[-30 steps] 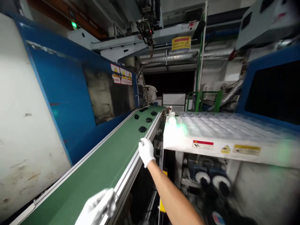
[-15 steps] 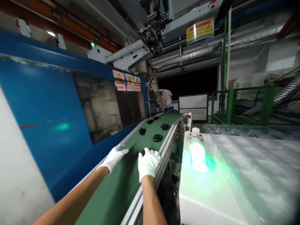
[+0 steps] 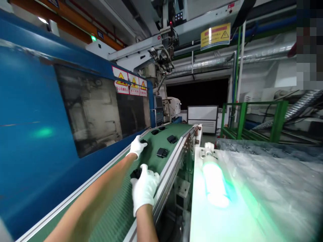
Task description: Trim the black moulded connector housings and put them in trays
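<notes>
My left hand (image 3: 137, 147), in a white glove, reaches over the far-left side of the green conveyor belt (image 3: 121, 205). Its fingers close around a small black plastic part (image 3: 143, 141), mostly covered by the glove. Nearer to me, my gloved right hand (image 3: 145, 188) grips another black plastic part (image 3: 136, 173) between thumb and fingers, at the belt's right side. Beyond it lie a boxy black part with prongs (image 3: 162, 152) and a further black part (image 3: 172, 138). Two more dark pieces (image 3: 154, 132) rest farther up the belt.
A blue machine (image 3: 27, 101) with a window runs along the left. Metal rails (image 3: 174, 156) edge the belt. At right, a glowing green lamp (image 3: 214, 183) stands on a white surface beside clear plastic trays (image 3: 272, 174). A robot arm (image 3: 164, 55) hangs overhead.
My left hand has moved forward along the belt and closed on a black part. My right hand has come nearer with its black part, which now shows more. The view has shifted slightly.
</notes>
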A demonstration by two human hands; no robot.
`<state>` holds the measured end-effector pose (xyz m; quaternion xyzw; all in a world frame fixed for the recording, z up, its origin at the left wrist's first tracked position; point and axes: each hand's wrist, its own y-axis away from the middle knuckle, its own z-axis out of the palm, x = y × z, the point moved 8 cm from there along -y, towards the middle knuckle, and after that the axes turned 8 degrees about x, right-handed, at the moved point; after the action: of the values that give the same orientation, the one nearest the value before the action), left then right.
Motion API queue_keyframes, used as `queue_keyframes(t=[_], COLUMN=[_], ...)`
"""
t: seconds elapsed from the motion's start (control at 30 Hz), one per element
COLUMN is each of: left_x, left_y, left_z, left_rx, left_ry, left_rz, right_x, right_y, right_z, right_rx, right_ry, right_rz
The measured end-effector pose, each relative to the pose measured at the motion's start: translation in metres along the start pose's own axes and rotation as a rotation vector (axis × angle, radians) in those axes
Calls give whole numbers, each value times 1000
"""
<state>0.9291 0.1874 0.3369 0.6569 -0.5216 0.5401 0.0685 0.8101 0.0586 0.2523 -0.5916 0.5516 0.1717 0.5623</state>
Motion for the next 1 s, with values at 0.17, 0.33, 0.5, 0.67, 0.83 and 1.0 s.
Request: queue_keyframes(t=[0.17, 0.33, 0.5, 0.67, 0.83, 1.0], left_x=[8, -13, -49, -39, -23, -39], left_y=[108, 288, 508, 691, 805, 873], left_z=[-111, -260, -368, -450, -525, -564], left_rx=[-124, -80, 174, 399, 649, 705], left_ry=[205, 300, 687, 934, 984, 1011], left_rz=[-65, -261, -716, -887, -930, -1130], right_x=[0, -18, -81, -130, -157, -178], right_y=[7, 98, 323, 531, 672, 749], right_z=[-17, -36, -62, -112, -143, -167], right_rx=[-23, -204, -1086, -1762, -2102, -2115], right_ry=[-342, -675, -758, -618, -501, -447], right_rz=[84, 269, 518, 714, 857, 1005])
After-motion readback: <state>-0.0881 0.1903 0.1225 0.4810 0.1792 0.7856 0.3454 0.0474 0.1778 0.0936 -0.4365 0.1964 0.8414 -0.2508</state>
